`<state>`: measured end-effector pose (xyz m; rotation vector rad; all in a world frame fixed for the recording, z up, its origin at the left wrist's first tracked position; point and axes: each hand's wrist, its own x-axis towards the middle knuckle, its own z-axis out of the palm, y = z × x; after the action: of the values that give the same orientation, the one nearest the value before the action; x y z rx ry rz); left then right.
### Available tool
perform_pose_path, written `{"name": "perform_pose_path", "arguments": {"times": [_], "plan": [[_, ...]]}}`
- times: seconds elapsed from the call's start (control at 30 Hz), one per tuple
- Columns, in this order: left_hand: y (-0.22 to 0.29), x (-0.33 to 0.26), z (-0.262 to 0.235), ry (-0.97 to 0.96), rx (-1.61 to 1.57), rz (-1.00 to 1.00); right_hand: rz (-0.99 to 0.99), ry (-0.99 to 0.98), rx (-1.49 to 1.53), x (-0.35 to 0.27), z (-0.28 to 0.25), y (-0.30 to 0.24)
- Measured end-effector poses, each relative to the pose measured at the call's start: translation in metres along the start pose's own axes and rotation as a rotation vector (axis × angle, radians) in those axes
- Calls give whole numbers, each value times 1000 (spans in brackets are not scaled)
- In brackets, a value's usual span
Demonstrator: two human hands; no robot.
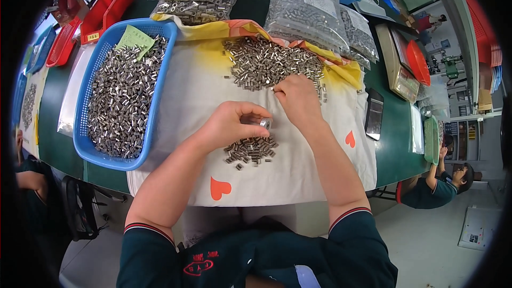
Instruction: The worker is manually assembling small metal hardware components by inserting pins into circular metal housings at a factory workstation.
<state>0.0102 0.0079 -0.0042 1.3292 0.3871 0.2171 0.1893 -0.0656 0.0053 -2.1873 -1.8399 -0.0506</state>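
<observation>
Blue plastic basket at left on the table, filled with small silvery metal sleeves, a green paper slip lying on top at the far end. Clear plastic bags packed with the same metal parts along the far edge of the table. Red baskets stacked at far left. White cloth with orange hearts spread over the green table; large loose heap of sleeves at its far end, smaller pile near the middle.

Left hand just above the smaller pile, fingers curled, thumb and fingertips pinched on a few shiny sleeves. Right hand at the near edge of the large heap, fingers bent downward and close together, tips touching the sleeves there; whether anything pinched, cannot tell.
</observation>
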Motion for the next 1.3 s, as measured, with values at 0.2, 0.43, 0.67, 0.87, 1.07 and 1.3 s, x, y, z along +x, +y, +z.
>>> {"name": "perform_pose_path", "arguments": {"times": [0.2, 0.43, 0.67, 0.87, 1.07, 1.3], "plan": [[2, 2, -3, 67, -102, -25, 57, 111, 247, -13, -12, -16], [2, 3, -1, 143, -280, 84, 244, 11, 942, -37, -26, -37], [-2, 4, -2, 164, -73, 10, 52, 155, 629, -39, -20, -44], [1, 1, -1, 184, -10, -14, 15, 177, 547, -39, -20, -47], [0, 0, 2, 102, 40, -2, 242, -127, 824, -40, -30, -30], [1, 0, 0, 50, 152, 23, 72, 33, 298, -2, -7, -14]]}}
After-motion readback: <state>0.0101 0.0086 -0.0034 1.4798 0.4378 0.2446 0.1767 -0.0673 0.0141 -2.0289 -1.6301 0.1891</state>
